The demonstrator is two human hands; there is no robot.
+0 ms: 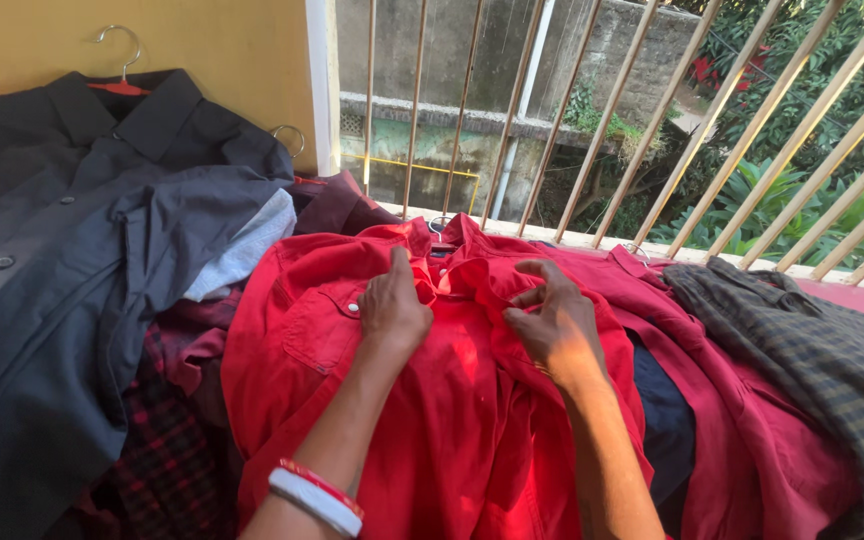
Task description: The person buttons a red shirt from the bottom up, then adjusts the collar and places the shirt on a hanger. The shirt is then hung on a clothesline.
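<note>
The left hand (392,305) lies flat on the red shirt (432,420) below its collar, fingers together, gripping nothing. The right hand (552,320) pinches the placket, probably at a button, though this is hard to see. The shirt lies on top of the clothes pile beside the window bars (592,130), with a dark grey shirt (62,260) to the left and a checked shirt (822,350) to the right. Pressing the cloth flat keeps the placket steady.

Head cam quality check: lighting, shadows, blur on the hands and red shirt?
Head view: hard sunlight from the railing side, red shirt saturated with a hot patch mid-front; left hand and right hand sharp, no motion blur; dark grey shirt in shade.
</note>
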